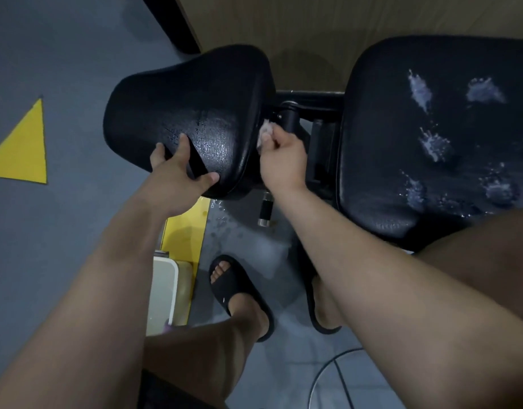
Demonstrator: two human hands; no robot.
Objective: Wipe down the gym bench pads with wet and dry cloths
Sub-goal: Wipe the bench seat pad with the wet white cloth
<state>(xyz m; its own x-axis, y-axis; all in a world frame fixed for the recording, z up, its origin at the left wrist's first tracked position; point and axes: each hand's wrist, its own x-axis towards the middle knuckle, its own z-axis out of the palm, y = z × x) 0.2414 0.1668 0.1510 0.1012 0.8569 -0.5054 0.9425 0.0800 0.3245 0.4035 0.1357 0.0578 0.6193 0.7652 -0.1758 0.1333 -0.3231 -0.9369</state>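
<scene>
A black seat pad (192, 107) of the gym bench sits in the middle, its near part shiny with wetness. My left hand (177, 169) grips the pad's near edge, thumb along the front rim and fingers on top. My right hand (279, 160) holds a small pale cloth (266, 132) bunched in its fingers, pressed at the pad's right side edge by the gap. To the right lies the larger black back pad (431, 137), spotted with several pale splashes of water or foam.
The black bench frame (307, 113) joins the two pads, with an adjuster knob (265, 211) below. A white bucket (162, 290) stands on the floor by my left leg. Yellow floor markings (24, 149) lie left; water drops wet the floor. My feet wear black slides (239, 293).
</scene>
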